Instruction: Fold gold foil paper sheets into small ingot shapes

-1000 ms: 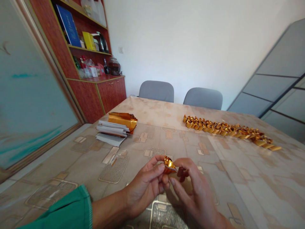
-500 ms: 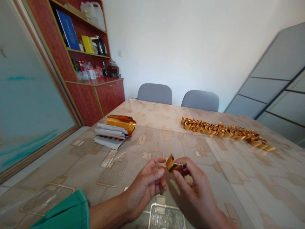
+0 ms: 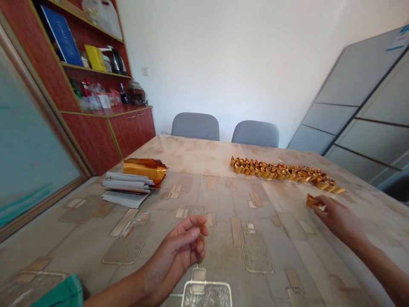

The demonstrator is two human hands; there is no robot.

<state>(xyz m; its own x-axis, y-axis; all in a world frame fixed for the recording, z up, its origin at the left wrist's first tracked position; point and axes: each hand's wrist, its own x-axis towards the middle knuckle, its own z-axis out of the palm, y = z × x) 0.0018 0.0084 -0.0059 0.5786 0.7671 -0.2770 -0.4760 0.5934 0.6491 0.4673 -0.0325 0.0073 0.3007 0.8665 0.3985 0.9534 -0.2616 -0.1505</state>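
"What's in the right hand (image 3: 340,219)?"
"1 small folded gold foil piece (image 3: 309,200), pinched, its free end sticking out leftward."
"Beyond that hand?"
"A long bank of shiny folded gold pieces (image 3: 281,171), packed close."
"Past the left hand (image 3: 182,245)?"
"Gold and white sheets (image 3: 145,170), unevenly stacked, leftward."

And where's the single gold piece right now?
In the head view, the single gold piece is at right, in the right hand, in front of the gold rows.
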